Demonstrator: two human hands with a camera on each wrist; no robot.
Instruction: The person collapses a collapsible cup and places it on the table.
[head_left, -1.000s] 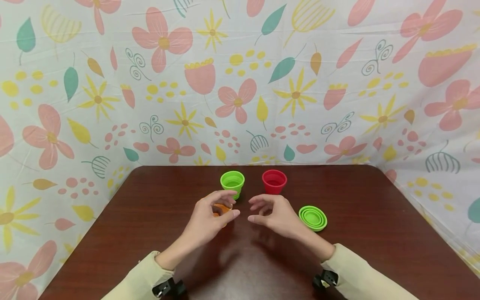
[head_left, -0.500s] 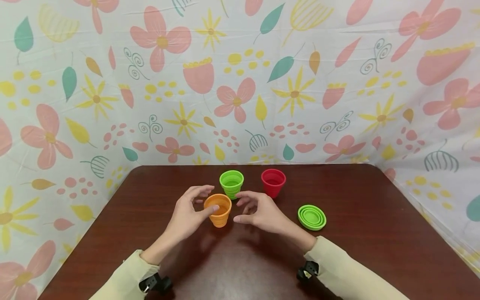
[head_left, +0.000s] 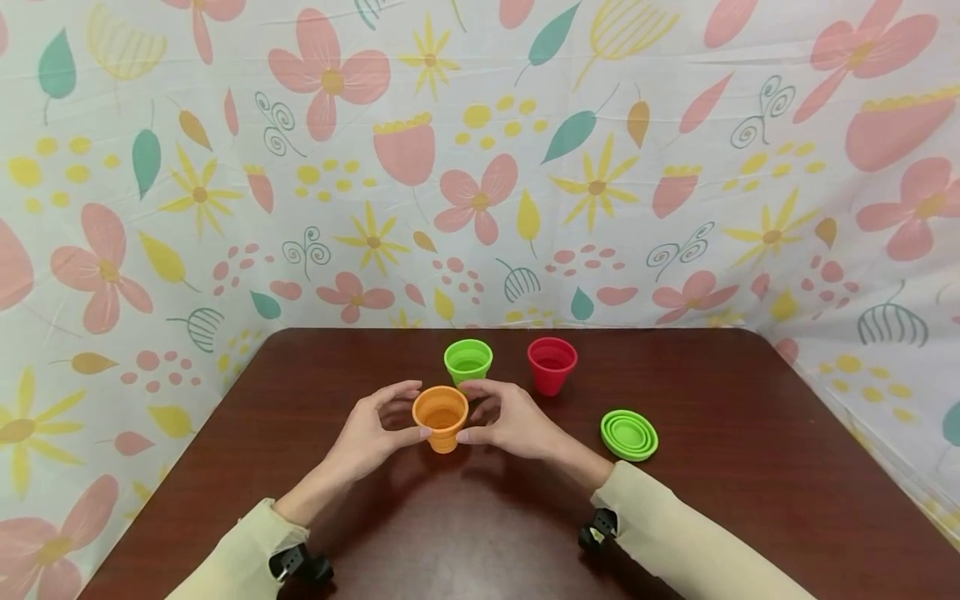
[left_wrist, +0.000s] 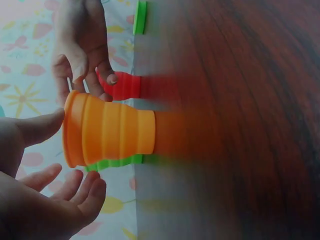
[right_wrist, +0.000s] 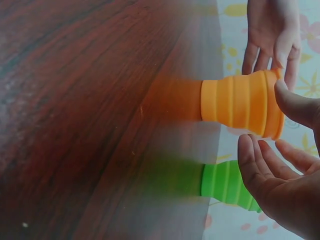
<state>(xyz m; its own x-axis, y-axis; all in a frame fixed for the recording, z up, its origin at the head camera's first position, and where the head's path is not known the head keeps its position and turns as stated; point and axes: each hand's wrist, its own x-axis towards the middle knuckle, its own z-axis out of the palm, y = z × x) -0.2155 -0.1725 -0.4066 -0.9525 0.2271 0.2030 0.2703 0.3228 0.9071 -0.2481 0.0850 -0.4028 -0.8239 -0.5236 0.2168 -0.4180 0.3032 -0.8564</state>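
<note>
An orange ribbed collapsible cup [head_left: 441, 417] stands upright on the table between both hands. My left hand [head_left: 371, 433] is at its left, its thumb at the near side of the rim and its other fingers loosely bent, apart from the thumb. From the right, my right hand [head_left: 513, 423] flanks the same cup with thumb and fingers spread; in the right wrist view its thumb [right_wrist: 295, 105] overlaps the rim. Whether the fingertips press on the cup is hard to tell. Neither hand plainly grips it. Behind it stands a green cup [head_left: 468, 358], partly hidden by the orange one.
A red cup [head_left: 552, 365] stands upright at the back, right of the green cup. A collapsed green cup [head_left: 628, 435] lies flat beyond the right hand. The dark wooden table [head_left: 720, 517] ends at a flowered cloth [head_left: 480, 275] behind.
Both hands have moved left. The left hand has drawn back from in front of the orange cup to its left side; the right hand has come close on the right. The cup stays in place.
</note>
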